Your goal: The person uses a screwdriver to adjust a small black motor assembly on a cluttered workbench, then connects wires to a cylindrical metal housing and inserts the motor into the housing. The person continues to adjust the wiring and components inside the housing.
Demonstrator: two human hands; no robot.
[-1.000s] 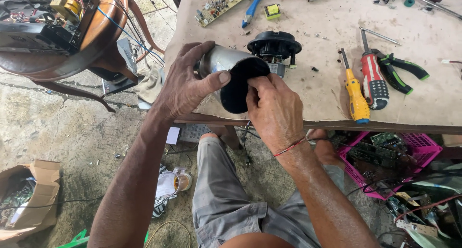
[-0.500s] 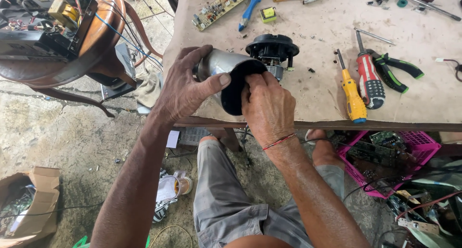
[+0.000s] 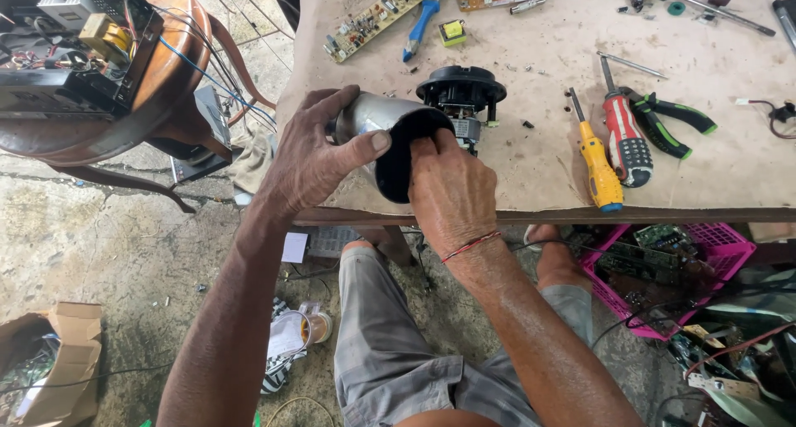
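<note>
Right hand [image 3: 452, 199]: fingers pushed inside the dark mouth of the metal housing [image 3: 383, 133], tips hidden, grip cannot be told. Left hand [image 3: 311, 157]: fingers clamped around the housing, held at the tabletop [image 3: 531, 170] near edge. Best kept steady and level while the inner hand works. Beyond: black motor base [image 3: 461, 91], yellow screwdriver [image 3: 599, 157], red screwdriver [image 3: 623, 141], green pliers [image 3: 667, 120], circuit board [image 3: 381, 16]. Housing interior unreadable.

Single head-worn view, looking steeply down, close over the workbench [image 3: 531, 178] edge, lap and floor [image 3: 99, 236] below
</note>
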